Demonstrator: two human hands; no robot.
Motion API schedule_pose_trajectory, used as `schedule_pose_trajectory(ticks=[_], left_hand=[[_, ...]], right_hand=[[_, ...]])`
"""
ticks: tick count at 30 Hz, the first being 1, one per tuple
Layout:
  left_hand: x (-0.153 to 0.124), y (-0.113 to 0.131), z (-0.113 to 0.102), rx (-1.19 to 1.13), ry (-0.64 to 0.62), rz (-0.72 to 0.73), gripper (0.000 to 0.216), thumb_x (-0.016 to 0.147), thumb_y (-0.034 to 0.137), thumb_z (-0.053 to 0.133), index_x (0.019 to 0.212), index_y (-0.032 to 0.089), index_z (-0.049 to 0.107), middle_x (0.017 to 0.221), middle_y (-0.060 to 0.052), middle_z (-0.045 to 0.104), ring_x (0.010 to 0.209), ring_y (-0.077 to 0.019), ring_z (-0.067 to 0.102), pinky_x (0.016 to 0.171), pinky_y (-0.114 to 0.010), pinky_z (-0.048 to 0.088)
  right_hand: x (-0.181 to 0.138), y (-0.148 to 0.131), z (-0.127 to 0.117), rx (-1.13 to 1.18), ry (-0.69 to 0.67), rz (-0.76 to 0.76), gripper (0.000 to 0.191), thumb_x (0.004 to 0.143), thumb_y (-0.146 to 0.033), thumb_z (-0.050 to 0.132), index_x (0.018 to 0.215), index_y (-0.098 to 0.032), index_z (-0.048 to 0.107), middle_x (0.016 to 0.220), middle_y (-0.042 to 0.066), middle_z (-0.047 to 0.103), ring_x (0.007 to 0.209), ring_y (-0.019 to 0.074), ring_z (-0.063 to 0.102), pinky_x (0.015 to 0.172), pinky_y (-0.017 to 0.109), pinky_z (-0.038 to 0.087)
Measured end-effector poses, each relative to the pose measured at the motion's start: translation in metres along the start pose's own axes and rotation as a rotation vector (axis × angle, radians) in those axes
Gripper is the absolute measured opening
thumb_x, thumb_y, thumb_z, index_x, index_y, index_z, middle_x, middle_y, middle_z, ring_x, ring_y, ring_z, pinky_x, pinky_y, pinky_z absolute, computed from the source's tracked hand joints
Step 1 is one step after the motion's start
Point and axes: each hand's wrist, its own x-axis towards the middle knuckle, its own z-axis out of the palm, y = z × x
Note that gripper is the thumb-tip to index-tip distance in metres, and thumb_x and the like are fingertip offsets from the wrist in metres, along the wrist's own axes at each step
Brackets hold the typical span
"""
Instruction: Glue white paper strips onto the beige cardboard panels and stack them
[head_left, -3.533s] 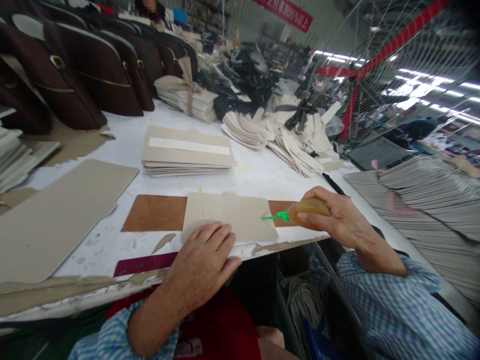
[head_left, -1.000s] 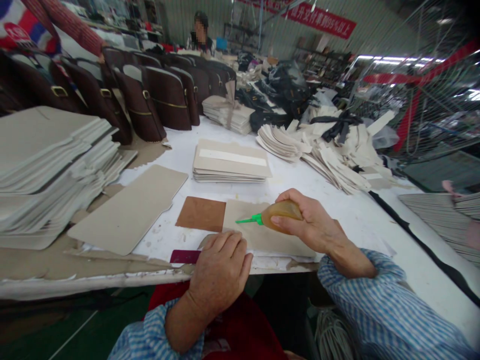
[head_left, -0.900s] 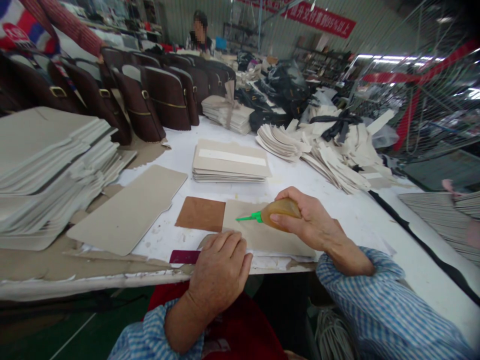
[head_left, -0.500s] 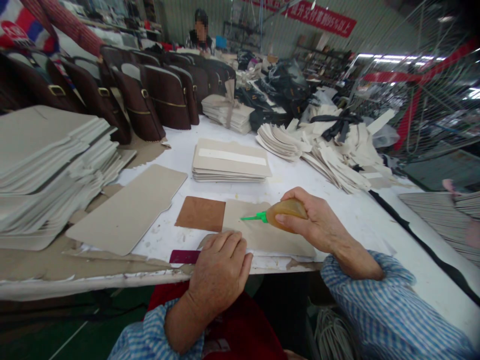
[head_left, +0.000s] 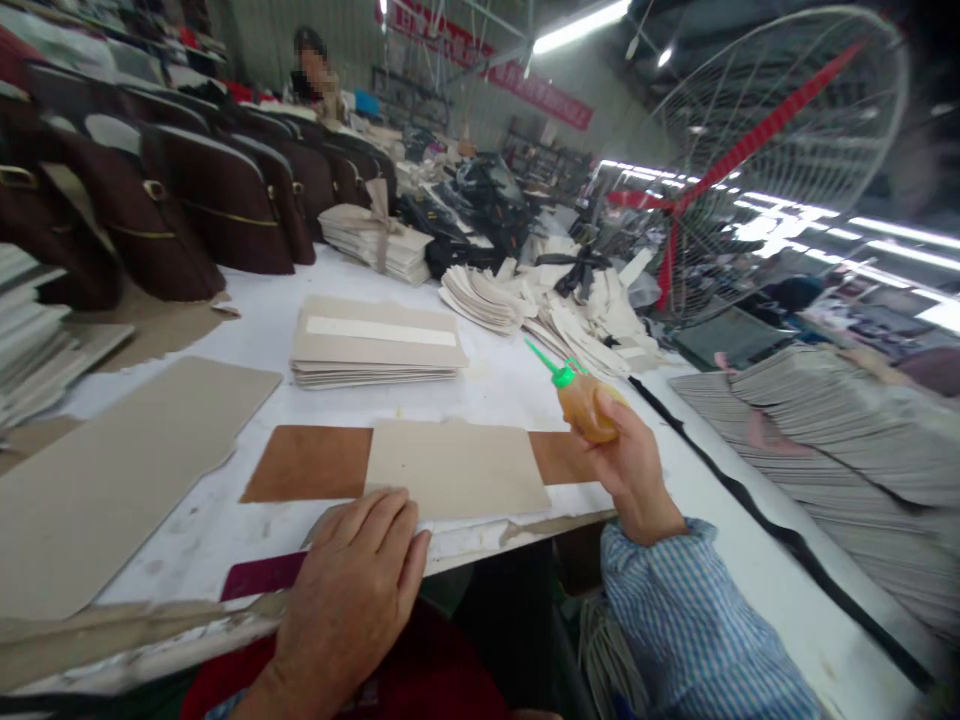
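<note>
My right hand (head_left: pixel 626 455) is wrapped round a squeeze bottle (head_left: pixel 589 405) of amber liquid, its green nozzle tilted up and away from the work. Below and left of it lies a beige board (head_left: pixel 457 470) on the table, over a brown strip (head_left: pixel 315 462) whose ends show at both sides. My left hand (head_left: pixel 360 580) rests flat at the front edge, fingertips at the board's near left corner. A grey edge of something peeks out beneath that hand; most of it is hidden. Beside the wrist is a dark purple strip (head_left: pixel 262 575).
Behind the board stands a stack of beige boards (head_left: pixel 379 345) topped by a white strip. A large beige panel (head_left: pixel 142 470) lies left. Dark brown bags (head_left: pixel 225 200) line the back left. Right are stacked grey sheets (head_left: pixel 840 450) and a fan (head_left: pixel 750 170). A person (head_left: pixel 315 75) is behind.
My right hand has lifted the bottle off the board and turned its nozzle upward, uncovering the brown strip's right end. The view has swung right; my left hand stays by the board's edge.
</note>
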Motion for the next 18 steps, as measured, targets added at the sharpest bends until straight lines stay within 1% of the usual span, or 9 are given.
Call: schedule_pose_trajectory(ticks=[2, 4, 6, 8, 10, 13, 16, 18], left_hand=[[-0.001, -0.004, 0.003, 0.012, 0.010, 0.031, 0.028, 0.104, 0.027, 0.049, 0.113, 0.013, 0.072, 0.117, -0.014, 0.076, 0.110, -0.0316, 0.068, 0.097, -0.049, 0.049], [-0.003, -0.008, 0.006, 0.020, 0.013, 0.067, 0.032, 0.105, 0.028, 0.044, 0.111, 0.014, 0.072, 0.117, -0.015, 0.076, 0.109, -0.0328, 0.068, 0.095, -0.051, 0.050], [-0.005, -0.011, 0.009, 0.020, 0.021, 0.101, 0.035, 0.105, 0.027, 0.040, 0.108, 0.015, 0.073, 0.117, -0.016, 0.076, 0.109, -0.0336, 0.069, 0.093, -0.051, 0.050], [-0.009, -0.014, 0.012, 0.021, 0.027, 0.133, 0.038, 0.104, 0.022, 0.036, 0.106, 0.017, 0.073, 0.115, -0.015, 0.077, 0.108, -0.0338, 0.069, 0.094, -0.052, 0.050], [-0.012, -0.017, 0.015, 0.031, 0.023, 0.176, 0.039, 0.101, 0.016, 0.035, 0.105, 0.020, 0.074, 0.114, -0.013, 0.077, 0.109, -0.0337, 0.069, 0.095, -0.052, 0.049], [-0.014, -0.020, 0.017, 0.041, 0.017, 0.211, 0.039, 0.099, 0.013, 0.036, 0.104, 0.021, 0.074, 0.113, -0.012, 0.077, 0.109, -0.0334, 0.068, 0.096, -0.052, 0.049], [-0.012, -0.018, 0.016, 0.024, 0.020, 0.178, 0.036, 0.101, 0.017, 0.038, 0.104, 0.017, 0.074, 0.113, -0.015, 0.077, 0.108, -0.0339, 0.068, 0.094, -0.052, 0.049], [-0.008, -0.014, 0.012, 0.020, 0.031, 0.140, 0.031, 0.102, 0.021, 0.043, 0.108, 0.014, 0.073, 0.114, -0.016, 0.077, 0.108, -0.0337, 0.068, 0.094, -0.051, 0.048]], right_hand=[[0.015, -0.007, -0.038, 0.121, 0.096, -0.020, 0.037, 0.078, -0.047, 0.076, 0.107, -0.025, 0.069, 0.098, 0.002, 0.072, 0.080, 0.0183, 0.068, 0.051, 0.026, 0.049], [0.026, -0.015, -0.077, 0.158, 0.220, -0.044, 0.036, 0.081, -0.048, 0.071, 0.109, -0.026, 0.068, 0.101, 0.002, 0.072, 0.086, 0.0188, 0.070, 0.057, 0.027, 0.053], [0.034, -0.018, -0.109, 0.129, 0.356, -0.069, 0.034, 0.083, -0.049, 0.067, 0.108, -0.026, 0.066, 0.098, 0.001, 0.072, 0.079, 0.0163, 0.068, 0.054, 0.025, 0.051], [0.041, -0.016, -0.134, 0.100, 0.457, -0.099, 0.031, 0.082, -0.045, 0.068, 0.106, -0.026, 0.065, 0.095, -0.001, 0.070, 0.072, 0.0135, 0.065, 0.050, 0.021, 0.045], [0.047, -0.012, -0.151, 0.086, 0.523, -0.130, 0.030, 0.079, -0.040, 0.072, 0.104, -0.025, 0.064, 0.093, -0.002, 0.069, 0.072, 0.0125, 0.064, 0.050, 0.020, 0.045], [0.058, -0.004, -0.166, 0.055, 0.575, -0.139, 0.030, 0.075, -0.034, 0.076, 0.100, -0.024, 0.062, 0.091, -0.002, 0.067, 0.077, 0.0130, 0.065, 0.055, 0.020, 0.051], [0.070, 0.003, -0.173, 0.011, 0.579, -0.128, 0.032, 0.072, -0.028, 0.080, 0.093, -0.023, 0.057, 0.091, -0.003, 0.064, 0.078, 0.0127, 0.065, 0.062, 0.023, 0.058], [0.075, 0.008, -0.173, -0.016, 0.566, -0.150, 0.035, 0.069, -0.024, 0.082, 0.090, -0.023, 0.053, 0.091, -0.004, 0.062, 0.081, 0.0126, 0.065, 0.070, 0.026, 0.061]])
